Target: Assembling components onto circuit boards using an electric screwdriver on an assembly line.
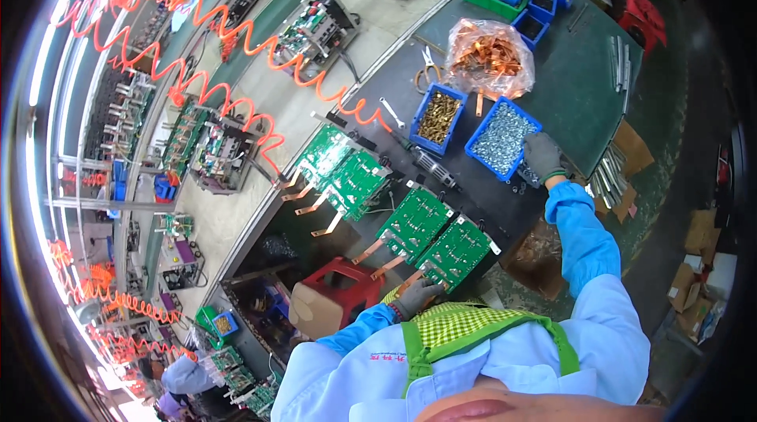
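Observation:
My left hand point(418, 297), in a grey glove, is at the near edge of a green circuit board point(456, 253). Its fingers are closed around a copper strip point(410, 282) that sticks out from that board. A second green board point(415, 223) lies alongside, with copper strips of its own. My right hand point(542, 156), also gloved, is at the right edge of a blue bin point(471, 148) full of small silver fasteners point(501, 137). Its fingers are bent downward, and their tips are hidden. A few loose washers point(516, 185) lie on the dark table beside it.
Brass screws fill another blue bin point(439, 118). Behind stand a bag of copper pieces point(489, 58), scissors point(428, 69) and a wrench point(392, 112). A power screwdriver point(432, 166) on an orange coiled hose lies by more boards point(344, 178). A red stool point(339, 284) stands below.

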Action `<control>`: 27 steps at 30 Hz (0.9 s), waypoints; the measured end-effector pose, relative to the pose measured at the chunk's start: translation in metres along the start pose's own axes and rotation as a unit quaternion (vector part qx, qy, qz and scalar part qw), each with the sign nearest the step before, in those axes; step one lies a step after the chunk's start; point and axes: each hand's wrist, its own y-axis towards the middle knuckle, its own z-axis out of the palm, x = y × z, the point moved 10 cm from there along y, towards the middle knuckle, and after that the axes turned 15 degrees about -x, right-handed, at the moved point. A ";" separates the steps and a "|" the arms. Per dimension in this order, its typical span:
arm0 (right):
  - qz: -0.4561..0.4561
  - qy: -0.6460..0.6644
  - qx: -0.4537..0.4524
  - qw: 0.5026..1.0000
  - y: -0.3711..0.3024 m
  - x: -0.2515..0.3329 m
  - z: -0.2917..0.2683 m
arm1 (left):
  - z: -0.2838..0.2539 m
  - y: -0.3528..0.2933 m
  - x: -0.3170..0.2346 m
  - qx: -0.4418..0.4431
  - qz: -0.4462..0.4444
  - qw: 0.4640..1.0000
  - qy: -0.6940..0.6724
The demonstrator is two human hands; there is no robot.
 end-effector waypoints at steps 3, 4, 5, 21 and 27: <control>-0.063 0.016 0.046 0.997 0.010 0.028 0.034 | -0.001 -0.004 0.008 -0.009 -0.019 0.999 -0.028; -0.066 0.015 0.045 0.997 0.011 0.027 0.042 | 0.004 -0.009 0.000 0.007 -0.040 0.997 -0.070; -0.057 -0.012 0.037 0.998 0.011 0.034 0.047 | 0.003 -0.011 -0.002 0.012 -0.033 0.997 -0.065; 0.000 0.016 -0.027 1.000 0.015 0.045 0.021 | 0.003 -0.013 0.001 -0.009 -0.004 0.997 -0.074; 0.054 0.218 -0.168 0.960 -0.074 0.071 -0.129 | 0.000 -0.001 0.000 -0.008 0.058 0.998 0.010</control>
